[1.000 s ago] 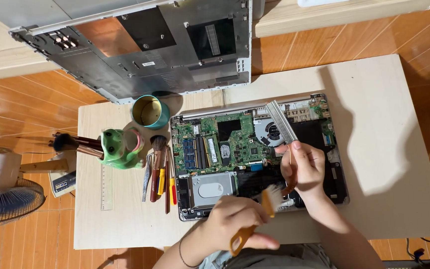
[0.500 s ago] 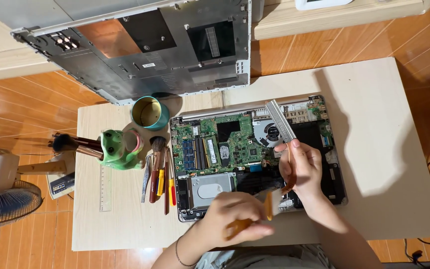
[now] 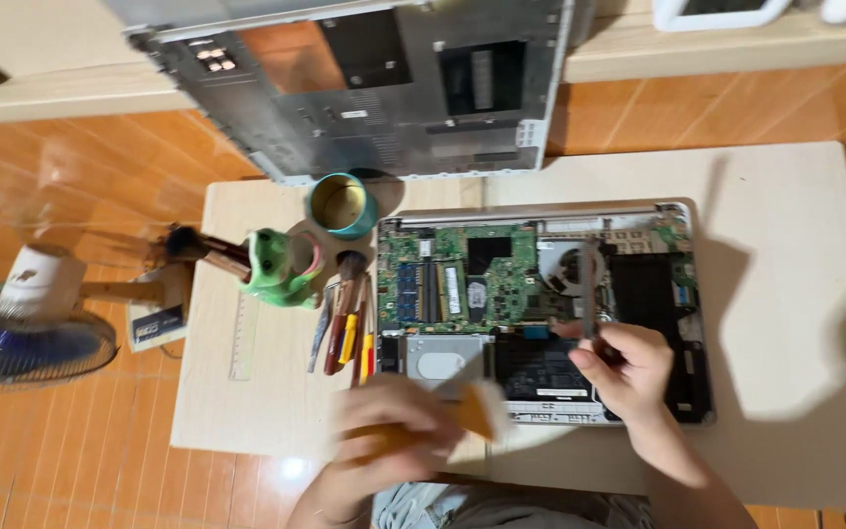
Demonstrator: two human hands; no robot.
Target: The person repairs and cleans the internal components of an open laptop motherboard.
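The left hand has slid toward 9 o'clock since half a second ago and now sits off the laptop's front-left corner, at about 7 o'clock from the board's middle. It is smeared with motion, wrapped around the handle of a brush whose pale bristles were by the laptop's front edge before and now lie over the silver drive bay. The brush's long axis runs roughly 8 to 2 o'clock, bristles pointing toward 2; the blur leaves the exact tilt uncertain.

The right hand has stayed over the dark battery area, at 4 o'clock from the board's middle, fingers curled around the lower end of a thin metal tool. A second ago that tool leaned toward 11 o'clock; now it stands close to the 12-to-6 line, free end pointing to 12 beside the fan. Whether its tip touches the board cannot be told.

The laptop lies open-bellied on the table, long side running 9 to 3. At 9 o'clock from it lie screwdrivers, then a green holder; a teal cup stands at 10 o'clock. The removed bottom cover lies at 12 o'clock, and a fan stands far out at 9 o'clock on the floor.
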